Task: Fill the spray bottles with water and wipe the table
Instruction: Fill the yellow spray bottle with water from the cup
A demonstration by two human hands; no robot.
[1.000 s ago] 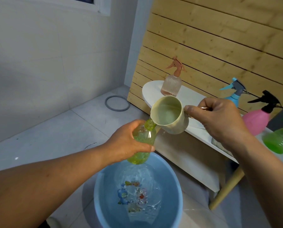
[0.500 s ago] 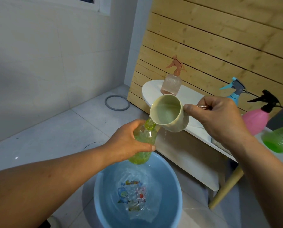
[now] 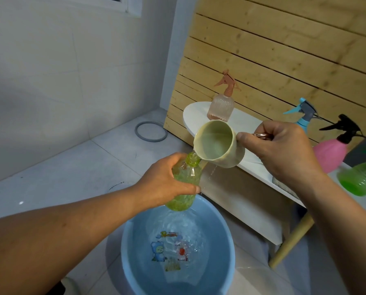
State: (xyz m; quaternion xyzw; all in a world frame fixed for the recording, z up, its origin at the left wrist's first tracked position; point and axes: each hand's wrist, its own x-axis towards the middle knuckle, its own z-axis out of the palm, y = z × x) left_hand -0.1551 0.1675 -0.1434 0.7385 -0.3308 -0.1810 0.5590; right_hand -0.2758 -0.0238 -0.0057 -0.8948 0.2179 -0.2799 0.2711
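Observation:
My left hand point(image 3: 167, 179) grips an uncapped green bottle point(image 3: 185, 179) above a blue basin point(image 3: 135, 241) of water on the floor. My right hand point(image 3: 284, 152) holds a pale yellow cup point(image 3: 218, 143) by its handle, tilted so its lip touches the bottle's open neck. Water runs from the cup into the bottle, and some drips down beside it. On the white table point(image 3: 197, 116) stand a peach spray bottle point(image 3: 221, 107), a blue spray bottle point(image 3: 304, 118) and a pink spray bottle point(image 3: 330, 152) with a black trigger.
A second green bottle point(image 3: 360, 177) lies at the right edge on the table. A wooden slat wall backs the table; one wooden leg point(image 3: 290, 241) slants to the floor. A grey ring point(image 3: 151, 132) lies on the tiled floor by the corner.
The cup has tipped further and its lip now meets the bottle's neck. Water drips beside the bottle and ripples the basin. Both hands have stayed nearly in place.

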